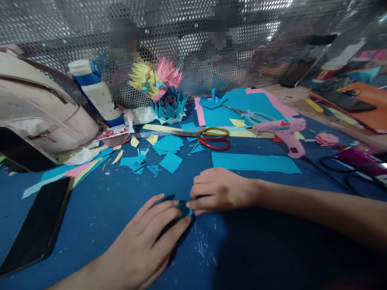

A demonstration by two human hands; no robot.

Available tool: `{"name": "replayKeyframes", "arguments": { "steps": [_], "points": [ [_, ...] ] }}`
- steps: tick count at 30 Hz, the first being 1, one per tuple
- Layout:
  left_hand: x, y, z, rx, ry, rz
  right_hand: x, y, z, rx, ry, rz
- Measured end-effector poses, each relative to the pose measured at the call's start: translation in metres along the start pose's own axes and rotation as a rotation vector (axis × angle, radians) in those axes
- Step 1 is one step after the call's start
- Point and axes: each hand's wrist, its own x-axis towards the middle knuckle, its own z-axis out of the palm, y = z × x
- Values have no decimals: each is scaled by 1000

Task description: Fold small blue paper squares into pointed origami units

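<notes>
Both hands meet at a small piece of blue paper (183,208) on the dark blue table. My left hand (151,231) has its thumb and fingers closed about the paper's left side. From the right, my right hand (222,191) pinches the paper's other edge, its fingers curled in. Much of the paper is hidden under the fingers, so its folds are hard to make out. Just beyond lie a blue paper square (171,162), a stack of blue squares (167,145) and several folded blue pieces (137,163). A blue paper strip (254,162) lies past my right hand.
Red-and-yellow-handled scissors (214,139), a pink glue gun (281,131) with its cord and blue-handled scissors (256,117) lie farther back. Folded paper flowers (169,104) stand by the perforated metal panel (187,44). At left are a phone (36,225), a bag (39,100) and a bottle (96,94).
</notes>
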Motion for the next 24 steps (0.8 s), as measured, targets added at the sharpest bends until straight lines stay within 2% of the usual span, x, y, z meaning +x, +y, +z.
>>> {"name": "replayKeyframes", "arguments": {
  "steps": [2,3,7,11,14,18,24],
  "points": [
    [-2,-2,-1,-11,133,-17,0,-3,1,-70,11,-32],
    [-2,-3,-1,-18,162,-22,1,-4,1,-91,18,-42],
    [1,-3,-2,-21,106,-11,1,-10,0,-155,12,-79],
    [3,-2,-1,27,104,55,3,-14,-2,-272,-15,-230],
    [0,-2,0,46,76,74,5,-13,-4,-293,11,-309],
    [-3,-4,2,67,53,76,9,-12,-6,-244,3,-273],
    [-1,-4,3,58,36,81,15,-15,-5,-134,-53,-107]
  ]
}}
